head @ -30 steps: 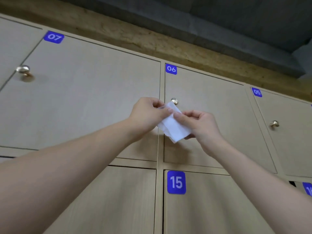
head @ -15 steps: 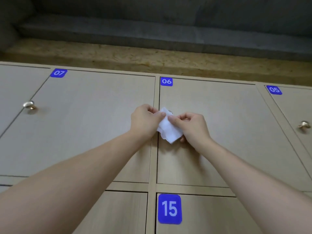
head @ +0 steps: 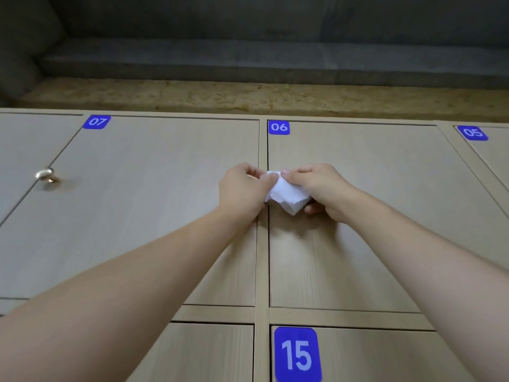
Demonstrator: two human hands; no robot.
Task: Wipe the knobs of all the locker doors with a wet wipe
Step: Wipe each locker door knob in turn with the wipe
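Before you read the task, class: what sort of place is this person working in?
Probably a locker room or shared storage area: pale wooden locker doors carry blue number labels, and one door shows a round metal knob.

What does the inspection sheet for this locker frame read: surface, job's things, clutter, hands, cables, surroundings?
Surface: pale wood locker doors, blue labels 07, 06, 05, 15; all shut.
Job's things: white wipe, crumpled, held in front of door 06; that door's knob hidden behind wipe and hands. One brass knob shows at the far left, untouched.
Clutter: nothing seen.
Hands: left hand pinches the wipe's upper edge; right hand grips it from the other side.
Cables: nothing seen.
Surroundings: rough board strip above the lockers, dark grey wall beyond.
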